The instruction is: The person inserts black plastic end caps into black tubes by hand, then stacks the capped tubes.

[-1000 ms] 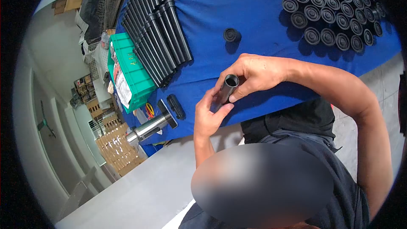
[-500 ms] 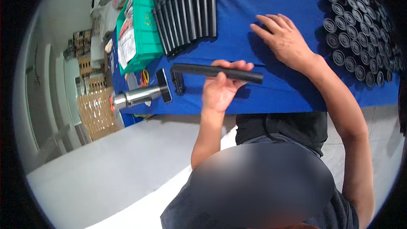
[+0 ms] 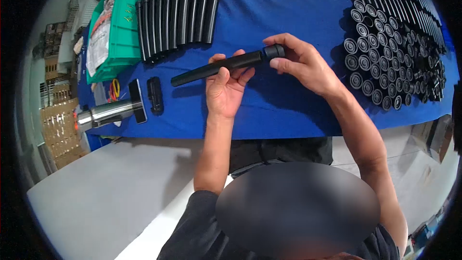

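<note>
My left hand (image 3: 224, 94) is closed around the middle of a black tube (image 3: 195, 73), thumb on top and fingers behind. The tube slants up to the right above the blue cloth. At its right end, my right hand (image 3: 313, 70) pinches a short black ribbed cap (image 3: 274, 51) between thumb and fingers. The cap lines up with the tube, and a narrow dark section shows between the two.
Several black tubes (image 3: 185, 12) lie side by side at the back. A large stack of tubes with round ringed ends (image 3: 373, 60) fills the right. On the left are a green crate (image 3: 127, 33), a phone (image 3: 137, 101), a metal cylinder (image 3: 109, 112) and a small black device (image 3: 155, 95).
My right hand, earlier spread over the cloth, now pinches the cap at the tube's right end. The tube has tilted so that this end is higher. The view has shifted rightward.
</note>
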The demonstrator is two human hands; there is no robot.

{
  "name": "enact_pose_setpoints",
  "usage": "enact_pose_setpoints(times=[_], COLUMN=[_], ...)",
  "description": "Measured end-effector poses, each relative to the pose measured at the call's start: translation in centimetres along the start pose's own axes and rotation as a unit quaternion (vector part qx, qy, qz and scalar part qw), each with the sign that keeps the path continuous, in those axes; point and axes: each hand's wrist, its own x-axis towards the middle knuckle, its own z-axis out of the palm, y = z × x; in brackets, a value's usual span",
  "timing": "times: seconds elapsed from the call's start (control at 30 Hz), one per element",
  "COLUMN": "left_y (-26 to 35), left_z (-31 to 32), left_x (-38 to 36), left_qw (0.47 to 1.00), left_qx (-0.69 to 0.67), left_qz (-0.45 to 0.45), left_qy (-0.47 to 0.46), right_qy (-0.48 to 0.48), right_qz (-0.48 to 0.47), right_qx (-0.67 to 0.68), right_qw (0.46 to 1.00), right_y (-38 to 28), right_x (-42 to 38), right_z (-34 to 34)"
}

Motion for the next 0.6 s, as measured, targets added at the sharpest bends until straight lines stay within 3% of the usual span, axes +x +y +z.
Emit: enact_pose_setpoints(times=[0.2, 0.6], left_y=[-0.2, -0.4], left_z=[0.4, 1.6], left_x=[-0.3, -0.8], left_qw=[1.0, 0.999], left_qx=[0.019, -0.002], left_qz=[0.002, -0.012], left_qy=[0.007, 0.03], right_qy=[-0.026, 0.019], right_qz=[-0.013, -0.064], right_qx=[0.073, -0.126], right_qw=[0.997, 0.99], right_y=[0.9, 0.7], right_x=[0.0, -0.4], right_z=[0.6, 1.2])
